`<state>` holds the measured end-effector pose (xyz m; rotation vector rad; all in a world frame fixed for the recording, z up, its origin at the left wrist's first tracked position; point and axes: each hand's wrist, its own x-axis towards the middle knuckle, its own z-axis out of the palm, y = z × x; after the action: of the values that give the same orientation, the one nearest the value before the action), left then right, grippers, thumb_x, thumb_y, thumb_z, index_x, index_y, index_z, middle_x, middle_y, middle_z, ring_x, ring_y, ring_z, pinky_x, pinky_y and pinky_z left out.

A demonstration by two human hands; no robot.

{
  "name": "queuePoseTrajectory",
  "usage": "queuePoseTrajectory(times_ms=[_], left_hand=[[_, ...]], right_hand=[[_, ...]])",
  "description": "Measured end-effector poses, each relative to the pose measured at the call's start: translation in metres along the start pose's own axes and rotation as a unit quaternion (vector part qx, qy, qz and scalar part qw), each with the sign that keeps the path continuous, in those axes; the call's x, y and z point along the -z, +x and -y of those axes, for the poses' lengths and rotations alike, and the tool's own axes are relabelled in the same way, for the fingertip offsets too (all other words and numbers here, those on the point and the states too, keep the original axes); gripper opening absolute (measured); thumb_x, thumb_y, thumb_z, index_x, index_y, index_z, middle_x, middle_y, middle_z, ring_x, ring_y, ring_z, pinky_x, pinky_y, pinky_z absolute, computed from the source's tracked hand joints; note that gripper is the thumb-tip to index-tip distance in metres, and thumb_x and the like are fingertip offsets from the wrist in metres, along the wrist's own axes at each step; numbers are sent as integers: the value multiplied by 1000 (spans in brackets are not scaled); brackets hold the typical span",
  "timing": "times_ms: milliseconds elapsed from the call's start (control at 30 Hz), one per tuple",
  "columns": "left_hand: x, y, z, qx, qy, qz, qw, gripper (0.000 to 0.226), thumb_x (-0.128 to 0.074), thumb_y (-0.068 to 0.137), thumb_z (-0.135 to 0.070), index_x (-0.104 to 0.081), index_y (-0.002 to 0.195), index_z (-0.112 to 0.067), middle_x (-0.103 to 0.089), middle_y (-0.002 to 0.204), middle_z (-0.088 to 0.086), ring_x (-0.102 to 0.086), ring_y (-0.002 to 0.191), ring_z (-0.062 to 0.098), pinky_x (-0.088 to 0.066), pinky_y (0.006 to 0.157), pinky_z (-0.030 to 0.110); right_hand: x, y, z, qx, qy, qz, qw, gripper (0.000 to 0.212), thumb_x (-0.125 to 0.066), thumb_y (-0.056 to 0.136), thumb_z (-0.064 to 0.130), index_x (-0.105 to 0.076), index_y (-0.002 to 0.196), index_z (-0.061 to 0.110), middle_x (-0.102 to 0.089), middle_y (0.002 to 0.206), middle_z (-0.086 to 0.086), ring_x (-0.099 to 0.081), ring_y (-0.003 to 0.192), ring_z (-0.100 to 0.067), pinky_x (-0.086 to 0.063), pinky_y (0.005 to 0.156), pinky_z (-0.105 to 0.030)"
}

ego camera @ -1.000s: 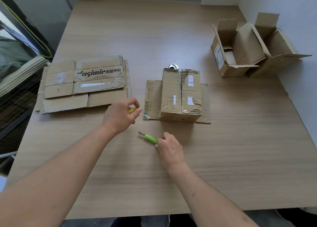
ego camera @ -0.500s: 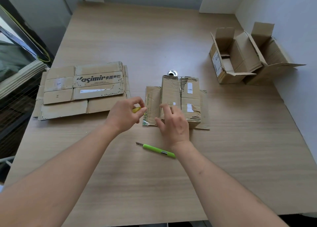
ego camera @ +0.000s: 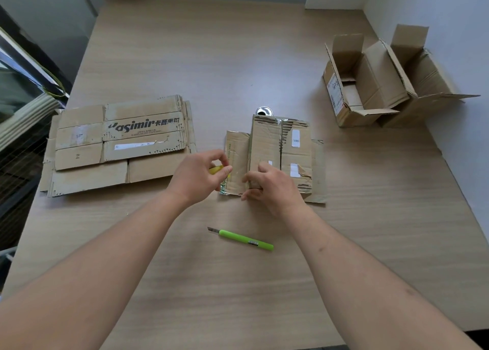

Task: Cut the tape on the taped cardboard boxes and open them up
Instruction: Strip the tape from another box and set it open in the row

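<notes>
Two hands meet over a small cardboard box (ego camera: 280,154) lying at the middle of the wooden bench (ego camera: 238,58), on top of a flattened sheet of cardboard (ego camera: 318,175) that sticks out on both sides of it. The right hand (ego camera: 272,185) rests on the box's near left corner, fingers curled over the edge and gripping it. The left hand (ego camera: 198,176), just beside the box's left flap, pinches a small yellow thing (ego camera: 217,169) between thumb and fingertips; what it is cannot be told. A green box cutter (ego camera: 244,240) lies loose on the bench nearer the person, between the two forearms, its blade tip pointing left. To the left sits a stack of flattened boxes (ego camera: 119,143) with printed lettering. At the far right, two opened boxes (ego camera: 370,85) stand side by side against the wall, flaps up. A small round metal fitting (ego camera: 263,110) shows just behind the middle box.
</notes>
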<state>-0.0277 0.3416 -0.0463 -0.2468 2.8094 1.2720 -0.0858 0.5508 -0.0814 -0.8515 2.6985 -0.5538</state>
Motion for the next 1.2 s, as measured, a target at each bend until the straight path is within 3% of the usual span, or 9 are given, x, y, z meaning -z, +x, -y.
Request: queuePoseTrajectory(times_ms=[100, 200, 300, 367, 433, 600, 833, 1033, 1200], left_hand=[[-1, 2, 0, 4, 0, 1, 1000, 14, -71, 96, -37, -63, 86, -30, -69, 57, -5, -62, 52, 9, -59, 67, 37], [-1, 3, -3, 3, -8, -5, 1000, 14, -72, 96, -34, -63, 86, -28, -69, 56, -3, -60, 49, 8, -57, 64, 34], [0, 1, -6, 2, -18, -10, 1000, 14, -72, 96, -33, -64, 86, -27, -68, 56, -2, -59, 48, 7, -55, 62, 33], [1, 0, -9, 5, -24, -8, 1000, 14, -72, 97, -33, -64, 87, -28, -69, 56, -2, -60, 48, 7, -55, 61, 32], [1, -2, -12, 5, -27, -10, 1000, 13, -71, 97, -33, -64, 87, -28, -69, 56, -1, -59, 47, 6, -54, 59, 30], [5, -5, -15, 9, -26, -23, 999, 13, -71, 97, -34, -64, 87, -28, -69, 57, -2, -58, 45, 5, -55, 58, 32], [5, -14, -13, 10, -38, -31, 999, 14, -71, 97, -32, -64, 87, -27, -69, 56, 0, -57, 45, 5, -55, 57, 33], [4, -20, -18, 12, -51, -33, 998, 14, -72, 97, -30, -64, 86, -26, -68, 56, 1, -56, 45, 6, -57, 59, 38], [8, -21, -24, 7, -50, -36, 998, 14, -71, 97, -33, -64, 86, -28, -69, 57, 0, -57, 47, 9, -58, 58, 39]], right_hand=[[0, 1, 0, 21, -10, -3, 1000, 36, -81, 81, 48, -74, 107, 24, -47, 91, 3, -61, 89, -28, -35, 64, -31], [2, -4, 3, 20, -28, -15, 999, 35, -73, 90, 46, -69, 120, 30, -44, 94, 6, -61, 92, -27, -37, 66, -31], [3, -10, 14, -16, -23, -53, 998, 65, -62, 93, 52, -39, 152, 35, -56, 108, 3, -62, 96, -25, -43, 68, -34], [3, -7, 20, -87, -13, -66, 994, 82, -59, 92, 55, -22, 160, 26, -61, 124, -2, -63, 105, -26, -50, 75, -39], [4, -5, 21, -140, -22, -50, 989, 91, -60, 91, 51, -14, 163, 19, -59, 135, -5, -62, 115, -27, -52, 81, -42], [3, -9, 19, -168, -38, -26, 985, 101, -65, 87, 52, -7, 163, 20, -59, 134, -5, -63, 115, -29, -52, 84, -41], [6, -5, 22, -158, -65, -6, 985, 88, -59, 95, 41, -9, 164, 19, -56, 134, -11, -60, 116, -31, -49, 90, -40], [16, -22, 19, -151, -119, 6, 981, 84, -65, 91, 29, -20, 162, 30, -45, 127, -11, -49, 113, -31, -42, 99, -39], [25, -30, 5, -173, -163, -46, 970, 74, -69, 71, 3, -47, 134, 33, -40, 122, -9, -44, 112, -30, -42, 97, -38]])
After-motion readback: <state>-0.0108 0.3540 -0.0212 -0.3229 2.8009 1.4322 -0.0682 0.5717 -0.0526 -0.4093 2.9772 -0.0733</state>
